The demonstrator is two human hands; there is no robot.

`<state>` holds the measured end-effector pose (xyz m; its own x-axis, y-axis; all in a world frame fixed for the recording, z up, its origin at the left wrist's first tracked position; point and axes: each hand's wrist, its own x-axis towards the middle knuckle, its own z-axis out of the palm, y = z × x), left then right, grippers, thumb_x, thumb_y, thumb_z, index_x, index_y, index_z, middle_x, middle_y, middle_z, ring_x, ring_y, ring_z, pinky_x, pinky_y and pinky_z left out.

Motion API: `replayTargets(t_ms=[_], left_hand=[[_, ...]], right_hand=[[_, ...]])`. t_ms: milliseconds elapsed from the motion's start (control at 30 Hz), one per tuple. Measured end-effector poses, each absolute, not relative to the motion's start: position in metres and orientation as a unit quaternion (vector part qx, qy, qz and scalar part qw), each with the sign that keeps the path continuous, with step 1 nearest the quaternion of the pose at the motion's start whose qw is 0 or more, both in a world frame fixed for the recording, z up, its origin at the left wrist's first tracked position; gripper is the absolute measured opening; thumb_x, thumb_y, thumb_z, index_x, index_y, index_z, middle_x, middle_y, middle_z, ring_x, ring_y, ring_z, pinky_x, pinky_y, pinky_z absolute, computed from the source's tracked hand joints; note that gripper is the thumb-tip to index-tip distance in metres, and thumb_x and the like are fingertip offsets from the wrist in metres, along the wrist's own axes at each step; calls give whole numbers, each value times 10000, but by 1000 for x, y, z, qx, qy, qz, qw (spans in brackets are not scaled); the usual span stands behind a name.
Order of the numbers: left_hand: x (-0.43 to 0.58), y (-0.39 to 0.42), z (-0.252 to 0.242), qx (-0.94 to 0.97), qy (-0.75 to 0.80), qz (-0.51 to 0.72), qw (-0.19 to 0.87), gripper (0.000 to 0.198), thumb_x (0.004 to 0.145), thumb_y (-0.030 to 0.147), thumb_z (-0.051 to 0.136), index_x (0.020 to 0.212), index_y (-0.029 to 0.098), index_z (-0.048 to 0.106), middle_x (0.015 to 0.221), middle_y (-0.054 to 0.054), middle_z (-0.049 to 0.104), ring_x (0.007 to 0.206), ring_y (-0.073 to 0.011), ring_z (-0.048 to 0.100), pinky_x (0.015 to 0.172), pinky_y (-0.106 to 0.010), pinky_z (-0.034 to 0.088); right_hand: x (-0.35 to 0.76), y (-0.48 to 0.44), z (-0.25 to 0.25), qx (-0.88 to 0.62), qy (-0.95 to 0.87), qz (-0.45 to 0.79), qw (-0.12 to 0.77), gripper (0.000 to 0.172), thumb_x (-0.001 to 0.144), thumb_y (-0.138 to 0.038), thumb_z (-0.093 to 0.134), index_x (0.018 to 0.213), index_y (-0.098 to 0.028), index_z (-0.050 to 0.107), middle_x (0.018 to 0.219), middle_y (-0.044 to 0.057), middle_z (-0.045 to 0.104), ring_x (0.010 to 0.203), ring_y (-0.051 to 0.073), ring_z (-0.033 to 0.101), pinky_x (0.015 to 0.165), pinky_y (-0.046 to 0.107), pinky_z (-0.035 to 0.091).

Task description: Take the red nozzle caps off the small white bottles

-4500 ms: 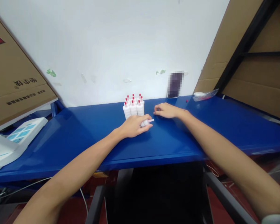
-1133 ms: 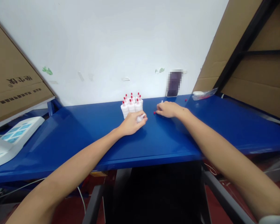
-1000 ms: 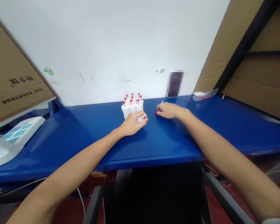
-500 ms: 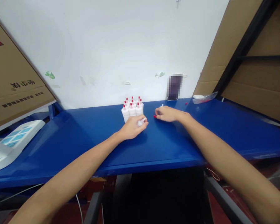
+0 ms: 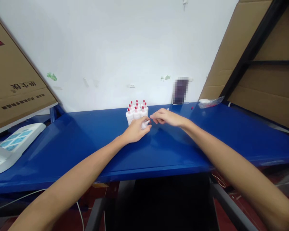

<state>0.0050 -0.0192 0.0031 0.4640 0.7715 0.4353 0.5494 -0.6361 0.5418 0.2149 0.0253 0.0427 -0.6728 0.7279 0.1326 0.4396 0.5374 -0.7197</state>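
My left hand (image 5: 136, 129) is closed around a white squeeze bottle (image 5: 144, 125) with a bare white nozzle, tilted to the right. Just right of that nozzle, my right hand (image 5: 164, 117) has its thumb and fingers pinched together. The red cap it was touching is gone from the table, so it appears to be between these fingertips, though hidden by them. Behind my left hand, several white squeeze bottles (image 5: 136, 114) with red tip caps stand upright in a tight group. A small white nozzle tip (image 5: 168, 109) shows just behind my right hand.
A loose red cap (image 5: 192, 108) lies toward the back right of the blue table (image 5: 86, 141), near a clear plastic bag (image 5: 211, 102). A phone-like dark, blurred object (image 5: 180, 92) leans on the wall. A white device (image 5: 16, 144) and cardboard box (image 5: 16, 73) stand left.
My right hand has lifted and moved left, close to the nozzle in my left hand. The red cap by its fingertips no longer shows on the table. My left hand has barely shifted.
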Motion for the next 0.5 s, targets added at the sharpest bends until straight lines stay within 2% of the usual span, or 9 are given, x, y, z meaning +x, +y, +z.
replayTargets(t_ms=[67, 133, 233, 300, 400, 500], left_hand=[[4, -18, 4, 841, 389, 329, 181, 216, 916, 313, 550, 1061, 171, 624, 969, -49, 715, 844, -195, 653, 783, -316, 492], [2, -18, 4, 842, 384, 328, 191, 239, 911, 309, 559, 1097, 165, 602, 1017, -64, 711, 886, -206, 662, 794, -320, 499], [2, -18, 5, 843, 385, 324, 189, 487, 923, 370, 587, 1353, 165, 485, 1095, -89, 697, 923, -219, 665, 811, -335, 510], [2, -19, 5, 843, 395, 315, 182, 617, 934, 410, 588, 1465, 168, 388, 1046, -82, 696, 882, -221, 662, 807, -349, 513], [2, -20, 5, 842, 407, 305, 178, 552, 961, 423, 555, 1443, 180, 437, 909, -45, 682, 810, -214, 651, 807, -366, 514], [1, -21, 6, 842, 407, 306, 178, 419, 969, 421, 544, 1320, 193, 543, 871, -33, 675, 793, -210, 648, 792, -364, 517]], right_hand=[[204, 18, 38, -316, -852, 355, 220, 362, 883, -450, 565, 625, -196, 550, 505, -61, 402, 516, 103, 339, 553, 282, 275], [195, 14, 32, -295, -856, 337, 256, 329, 846, -414, 592, 614, -193, 521, 553, -56, 429, 553, 99, 357, 565, 272, 272], [191, 18, 27, -292, -843, 312, 326, 284, 837, -364, 525, 611, -192, 511, 590, -43, 449, 589, 110, 389, 585, 269, 287], [199, 28, 27, -327, -812, 295, 384, 262, 816, -352, 501, 603, -200, 499, 564, -43, 417, 569, 115, 372, 573, 272, 286], [223, 51, 25, -419, -735, 222, 485, 244, 799, -343, 482, 588, -223, 464, 540, -35, 392, 555, 133, 381, 564, 279, 305], [251, 72, 18, -524, -679, 118, 501, 232, 813, -324, 487, 602, -229, 471, 571, -3, 492, 613, 163, 479, 605, 283, 355]])
